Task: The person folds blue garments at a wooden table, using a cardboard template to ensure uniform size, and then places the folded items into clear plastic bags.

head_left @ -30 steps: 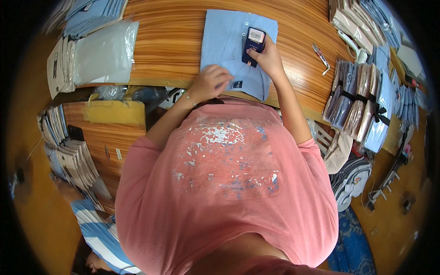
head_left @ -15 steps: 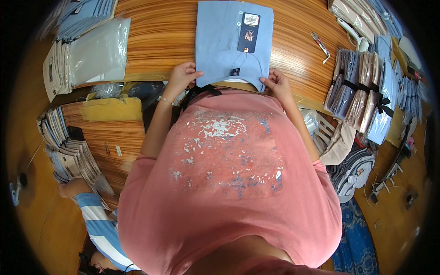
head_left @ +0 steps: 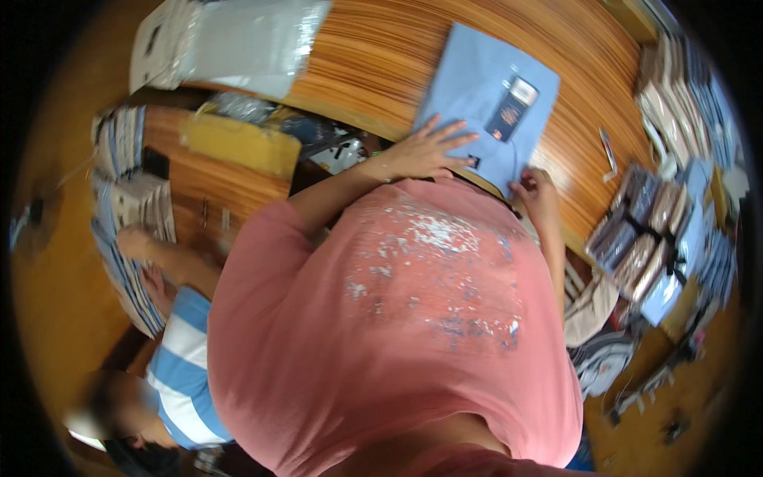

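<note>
A folded light blue shirt [head_left: 453, 91] lies on the wooden table in front of me, turned at an angle. On it rests a dark hang tag [head_left: 511, 111] with a white label at one end, tied by a thin cord. My left hand [head_left: 429, 151] is open, its fingers spread over the near left corner of the shirt. At the near right corner, the curled fingers and thumb of my right hand [head_left: 538, 192] grip the edge of the shirt.
Clear plastic bags [head_left: 246, 44] lie at the far left. Wrapped garment bundles [head_left: 644, 230] tied in black stand at the right, near a small cutter [head_left: 608, 153]. A co-worker's arm [head_left: 179, 262] reaches to stacked packed garments [head_left: 127, 230] at the left.
My left hand has gone from pinching the shirt's corner to lying spread on it. The view has turned, so the shirt appears tilted and further right. The co-worker's arm shows more.
</note>
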Demonstrator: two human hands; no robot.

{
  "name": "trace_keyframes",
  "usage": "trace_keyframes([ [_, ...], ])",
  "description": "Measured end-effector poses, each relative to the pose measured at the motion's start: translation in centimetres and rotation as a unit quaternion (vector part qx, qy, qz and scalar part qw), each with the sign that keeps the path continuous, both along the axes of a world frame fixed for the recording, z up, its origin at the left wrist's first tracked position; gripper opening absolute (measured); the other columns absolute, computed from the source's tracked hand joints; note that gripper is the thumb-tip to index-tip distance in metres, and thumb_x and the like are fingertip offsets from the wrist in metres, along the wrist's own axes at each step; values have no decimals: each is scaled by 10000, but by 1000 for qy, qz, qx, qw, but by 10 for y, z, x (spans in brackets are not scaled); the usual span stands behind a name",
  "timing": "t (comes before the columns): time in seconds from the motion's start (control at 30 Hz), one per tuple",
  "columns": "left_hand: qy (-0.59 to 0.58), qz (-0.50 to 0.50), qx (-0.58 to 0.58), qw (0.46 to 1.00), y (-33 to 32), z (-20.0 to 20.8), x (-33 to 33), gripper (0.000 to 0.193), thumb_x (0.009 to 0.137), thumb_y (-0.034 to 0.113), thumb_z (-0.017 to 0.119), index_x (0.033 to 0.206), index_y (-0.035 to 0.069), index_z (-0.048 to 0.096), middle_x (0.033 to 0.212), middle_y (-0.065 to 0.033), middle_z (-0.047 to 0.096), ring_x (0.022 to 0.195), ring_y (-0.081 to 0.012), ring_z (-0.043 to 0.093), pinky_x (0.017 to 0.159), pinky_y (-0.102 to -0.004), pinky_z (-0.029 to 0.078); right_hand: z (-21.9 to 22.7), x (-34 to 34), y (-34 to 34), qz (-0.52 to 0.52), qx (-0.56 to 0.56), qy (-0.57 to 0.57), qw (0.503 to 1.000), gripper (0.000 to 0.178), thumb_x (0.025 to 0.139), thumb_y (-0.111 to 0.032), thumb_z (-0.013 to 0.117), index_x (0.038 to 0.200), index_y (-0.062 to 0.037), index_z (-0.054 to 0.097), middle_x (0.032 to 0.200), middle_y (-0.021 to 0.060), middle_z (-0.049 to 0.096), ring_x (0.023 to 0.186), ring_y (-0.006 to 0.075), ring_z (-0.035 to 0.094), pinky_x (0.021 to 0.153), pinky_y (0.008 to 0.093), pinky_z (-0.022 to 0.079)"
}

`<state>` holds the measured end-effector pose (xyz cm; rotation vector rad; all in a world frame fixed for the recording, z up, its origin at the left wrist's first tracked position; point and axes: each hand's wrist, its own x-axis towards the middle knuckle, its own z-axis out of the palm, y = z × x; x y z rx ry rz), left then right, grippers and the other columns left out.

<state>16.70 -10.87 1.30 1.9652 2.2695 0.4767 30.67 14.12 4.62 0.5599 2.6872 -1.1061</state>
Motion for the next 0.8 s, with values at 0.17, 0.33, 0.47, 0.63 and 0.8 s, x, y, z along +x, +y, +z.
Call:
trace_keyframes([
  [0.17, -15, 80, 134, 988, -27, 27, -39, 519, 800, 405, 590, 1284, 287, 444, 1386, -71, 314, 1304, -268, 235, 1030, -512, 212, 64, -68, -9, 2, -64, 28, 998, 261, 787, -173, 654, 972, -3, 586, 883, 113, 605, 718, 202, 577, 634, 307, 448],
  [0.33, 144, 526, 208, 812, -114, 43, -143, 656, 763, 434, 639, 1277, 100, 405, 1335, -262, 284, 1257, -434, 231, 1029, -518, 217, 70, -168, -88, 180, -154, 83, 968, 258, 818, -204, 621, 984, -11, 587, 886, 104, 616, 787, 173, 573, 663, 294, 445],
  [0.47, 70, 549, 132, 823, -177, 7, -190, 365, 859, 249, 573, 1159, 44, 537, 1256, -191, 476, 1198, -328, 415, 1000, -458, 299, 2, -257, -174, 258, -308, 136, 905, 257, 844, -172, 591, 1028, 7, 601, 900, 103, 646, 846, 167, 606, 754, 288, 470],
  [0.63, -165, 593, 380, 691, -174, 33, -193, 213, 896, 96, 491, 1049, -14, 591, 1064, -151, 617, 1013, -264, 581, 877, -311, 424, -37, -355, -268, 150, -301, 241, 911, 224, 799, -140, 619, 962, 13, 629, 848, 161, 653, 799, 217, 638, 707, 308, 487],
  [0.8, -145, 551, 434, 698, -175, 29, -199, 200, 899, 57, 469, 1044, -4, 593, 1094, -137, 607, 1090, -244, 542, 910, -320, 410, -53, -400, -322, 127, -142, 205, 960, 209, 775, -213, 621, 873, -29, 639, 843, 168, 642, 809, 298, 626, 695, 369, 486],
])
